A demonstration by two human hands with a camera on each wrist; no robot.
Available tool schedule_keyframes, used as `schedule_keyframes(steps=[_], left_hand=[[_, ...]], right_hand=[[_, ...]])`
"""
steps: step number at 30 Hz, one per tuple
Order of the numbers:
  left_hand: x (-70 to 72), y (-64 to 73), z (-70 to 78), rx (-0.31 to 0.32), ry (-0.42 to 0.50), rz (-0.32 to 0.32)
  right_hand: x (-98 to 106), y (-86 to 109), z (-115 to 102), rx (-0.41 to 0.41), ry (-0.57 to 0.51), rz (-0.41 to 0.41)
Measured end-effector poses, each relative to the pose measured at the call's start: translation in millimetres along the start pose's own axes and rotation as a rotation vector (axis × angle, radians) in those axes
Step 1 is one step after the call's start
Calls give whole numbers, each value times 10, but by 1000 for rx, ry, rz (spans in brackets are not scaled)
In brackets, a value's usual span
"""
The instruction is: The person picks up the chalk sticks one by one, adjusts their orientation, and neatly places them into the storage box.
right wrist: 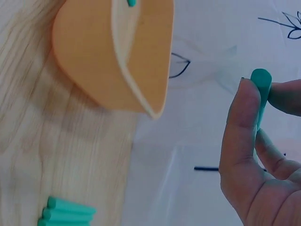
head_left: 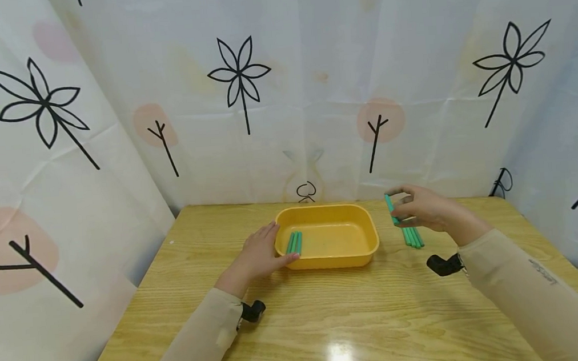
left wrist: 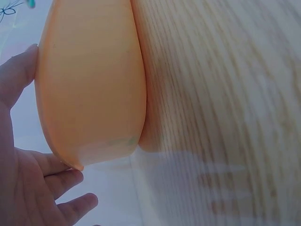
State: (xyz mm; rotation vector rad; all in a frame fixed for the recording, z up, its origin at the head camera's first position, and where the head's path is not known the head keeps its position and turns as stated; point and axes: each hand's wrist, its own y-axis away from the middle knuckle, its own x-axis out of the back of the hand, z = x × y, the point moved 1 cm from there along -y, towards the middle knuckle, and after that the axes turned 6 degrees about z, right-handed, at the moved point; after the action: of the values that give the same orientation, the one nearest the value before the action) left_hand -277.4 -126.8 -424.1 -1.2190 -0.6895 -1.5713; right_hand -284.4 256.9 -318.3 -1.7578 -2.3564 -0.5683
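Observation:
My left hand point(head_left: 256, 255) rests at the left end of a yellow plastic basin point(head_left: 337, 260), thumb along the near rim and fingertips at the far left corner. In the left wrist view its fingers point(left wrist: 66, 181) are spread and fairly straight against the rim. Inside the basin, at its left end, several short green sticks point(head_left: 293, 243) lie side by side. Right of the basin, my right hand point(head_left: 423, 210) pinches one green stick point(right wrist: 261, 87) between thumb and fingers, raised above the table. Below that hand lies a row of more green sticks point(head_left: 412, 237), partly hidden by it.
The wooden table point(head_left: 300, 311) carries the basin near its back edge. A white printed curtain point(head_left: 312, 87) hangs behind and at both sides. At the back right a thin black cord point(head_left: 501, 182) shows against the curtain.

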Motion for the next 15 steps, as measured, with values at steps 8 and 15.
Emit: schedule_keyframes(steps=[8,15], left_hand=[[6,14,7,0,6,11],[14,11,12,-14,12,14]], right_hand=[[-228,-122,-187,10,-41,-38],[-422,-214,-271,19,-85,-47]])
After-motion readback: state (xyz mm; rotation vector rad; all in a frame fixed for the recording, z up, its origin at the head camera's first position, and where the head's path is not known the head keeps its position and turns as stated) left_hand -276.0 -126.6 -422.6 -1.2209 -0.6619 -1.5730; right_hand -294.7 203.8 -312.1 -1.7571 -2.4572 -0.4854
